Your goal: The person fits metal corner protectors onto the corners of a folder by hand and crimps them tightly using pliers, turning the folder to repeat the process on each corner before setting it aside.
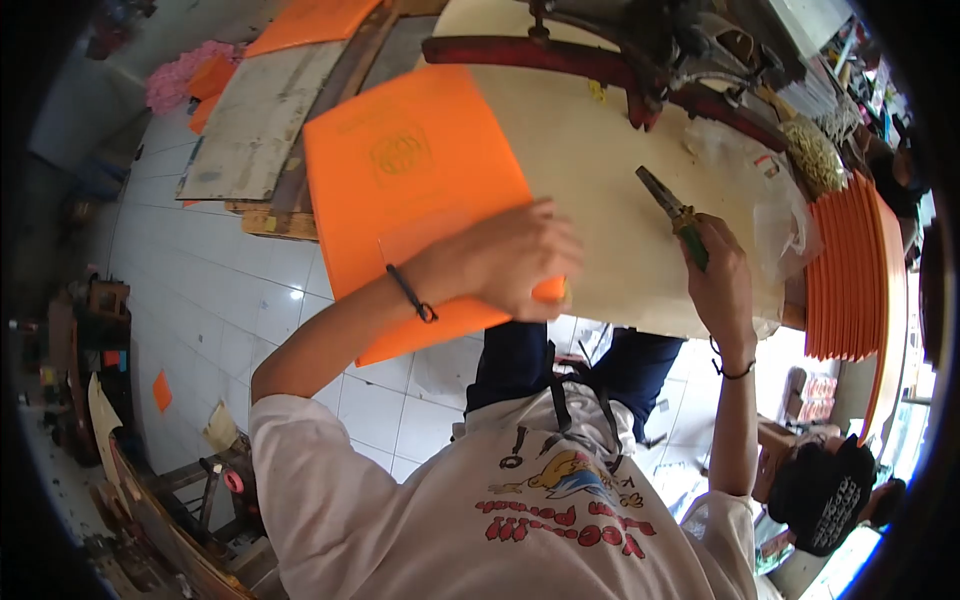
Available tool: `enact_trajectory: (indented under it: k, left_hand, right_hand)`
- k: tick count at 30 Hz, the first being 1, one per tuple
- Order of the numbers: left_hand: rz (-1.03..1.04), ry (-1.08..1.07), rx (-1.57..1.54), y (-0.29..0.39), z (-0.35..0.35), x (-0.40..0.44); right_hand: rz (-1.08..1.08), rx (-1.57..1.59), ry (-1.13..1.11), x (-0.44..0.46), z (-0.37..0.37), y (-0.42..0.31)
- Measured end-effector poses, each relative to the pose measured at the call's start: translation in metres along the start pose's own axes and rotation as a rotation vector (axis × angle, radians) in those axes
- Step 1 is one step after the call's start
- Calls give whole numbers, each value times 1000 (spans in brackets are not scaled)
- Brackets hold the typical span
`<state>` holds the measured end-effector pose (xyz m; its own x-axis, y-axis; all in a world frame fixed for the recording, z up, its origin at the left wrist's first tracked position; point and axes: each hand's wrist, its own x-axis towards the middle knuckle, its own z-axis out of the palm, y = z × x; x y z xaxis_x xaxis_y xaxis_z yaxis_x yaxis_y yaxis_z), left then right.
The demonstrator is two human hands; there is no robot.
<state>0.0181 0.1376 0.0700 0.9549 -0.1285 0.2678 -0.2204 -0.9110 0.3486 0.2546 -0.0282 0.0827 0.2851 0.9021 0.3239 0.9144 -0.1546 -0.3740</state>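
Note:
My left hand [530,258] is closed at the right edge of an orange folder [345,220], its fingers slightly blurred. A printed emblem [400,153] shows on the folder's upper part, and the folder lies tilted over the table's left edge. A small bit of yellow shows under my left hand; I cannot make out what it is. My right hand [722,275] is wrapped round the green handles of a pair of pliers [688,222]. The plier jaws point up and left, above the pale tabletop [610,220], apart from the folder.
A dark red metal frame [540,52] stands across the table's far side. At right are a clear plastic bag [775,190] and a stack of orange folders [845,270]. Worn boards [255,130] lie at left. Another person in a black cap [820,495] is at lower right.

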Motion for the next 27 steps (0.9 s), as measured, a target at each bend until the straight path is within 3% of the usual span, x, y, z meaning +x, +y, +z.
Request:
enact_trajectory:
  k: [4,10,14,17,27]
  left_hand:
    - [-31,-207,-64,34,-10,-16]
    - [-180,-199,161,87,-27,-57]
    - [-516,-237,197,125,-38,-96]
    - [-825,-145,235,153,-54,-126]
    - [-997,515,317,168,12,-178]
  right_hand:
    - [-40,-62,-1,16,12,3]
    - [-127,-113,54,21,19,14]
    - [-130,-87,125,18,22,13]
    - [-117,-61,148,17,25,14]
    - [-93,-8,184,16,29,17]
